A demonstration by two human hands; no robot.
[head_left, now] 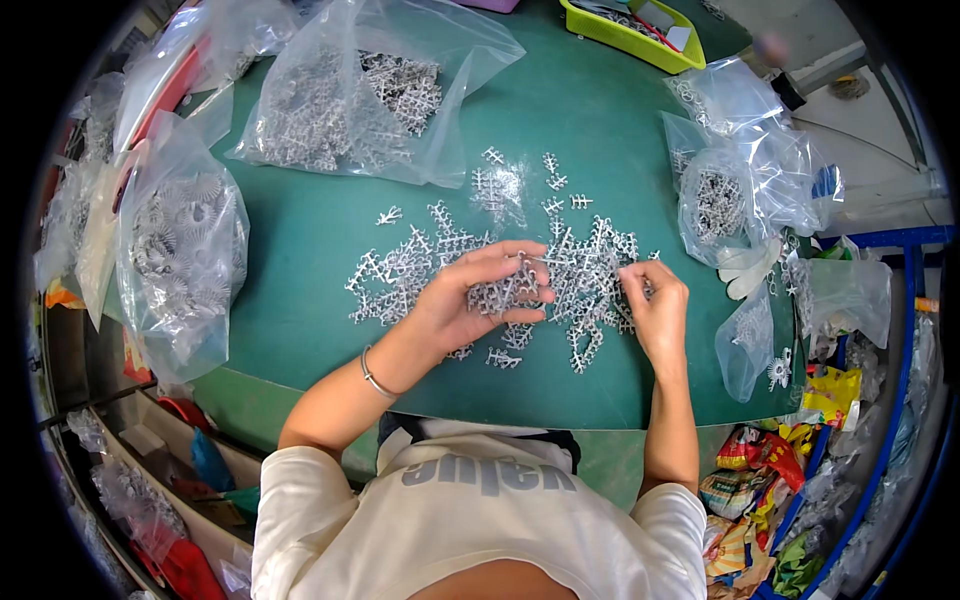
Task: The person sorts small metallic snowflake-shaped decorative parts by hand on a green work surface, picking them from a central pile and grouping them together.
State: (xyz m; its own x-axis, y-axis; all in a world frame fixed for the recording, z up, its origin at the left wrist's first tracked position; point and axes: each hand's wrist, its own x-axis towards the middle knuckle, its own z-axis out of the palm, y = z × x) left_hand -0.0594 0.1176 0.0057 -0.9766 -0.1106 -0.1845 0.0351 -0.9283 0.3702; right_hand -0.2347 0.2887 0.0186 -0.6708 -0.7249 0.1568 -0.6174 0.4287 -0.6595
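Small silver metal pieces, each with a stem and short curled side branches, lie in a left heap (400, 280) and a right heap (590, 275) on the green table. Above the gap between the heaps, my left hand (448, 300) is closed around a bunch of branched metal pieces (503, 291), its palm turned up and fingers curled. At the right heap's outer edge, my right hand (662, 308) has thumb and fingers pinched together. Something small and grey shows at those fingers, too small to make out. A few loose metal pieces (555, 180) lie beyond the heaps.
A large clear bag (300, 110) of metal pieces lies at the far left. Another bag (185, 240) holds fan-shaped parts. Right are more clear bags (715, 200) and a white glove (748, 268). A yellow-green tray (630, 35) stands at the back. A blue-framed rack (905, 330) flanks the table.
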